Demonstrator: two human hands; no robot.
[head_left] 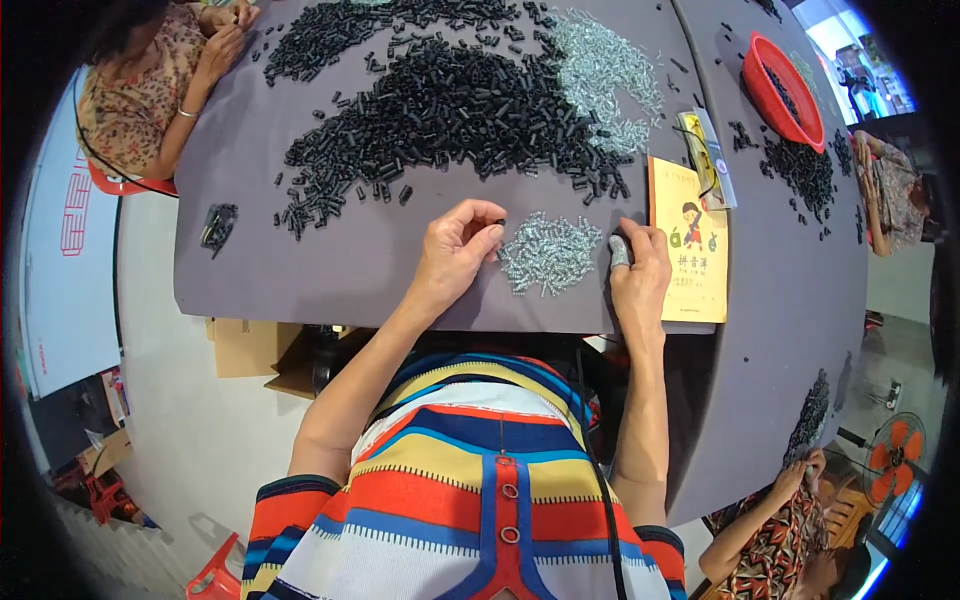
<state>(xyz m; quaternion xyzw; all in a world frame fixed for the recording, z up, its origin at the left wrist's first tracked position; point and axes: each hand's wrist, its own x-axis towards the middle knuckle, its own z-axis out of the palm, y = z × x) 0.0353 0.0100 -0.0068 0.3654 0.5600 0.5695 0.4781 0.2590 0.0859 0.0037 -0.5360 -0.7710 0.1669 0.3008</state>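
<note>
My left hand (457,254) is closed in a pinch at the left edge of a small pile of silver spring-like pieces (548,252). A short black tube shows at its fingertips. On the pile's right side, my right hand (642,278) has its fingers curled, and a grey cover wraps one of its digits. Something dark shows between the fingers of that hand, too small to make out. Beyond both hands spreads a large heap of short black plastic tubes (450,110). A bigger heap of silver pieces (605,80) adjoins it on the right.
A yellow booklet (690,270) lies right of my right hand, with a clear case (708,160) overlapping its far end. A small dark bundle (218,227) sits at the table's left. Farther right stands a red basket (785,92). Other people work around the grey table (300,290).
</note>
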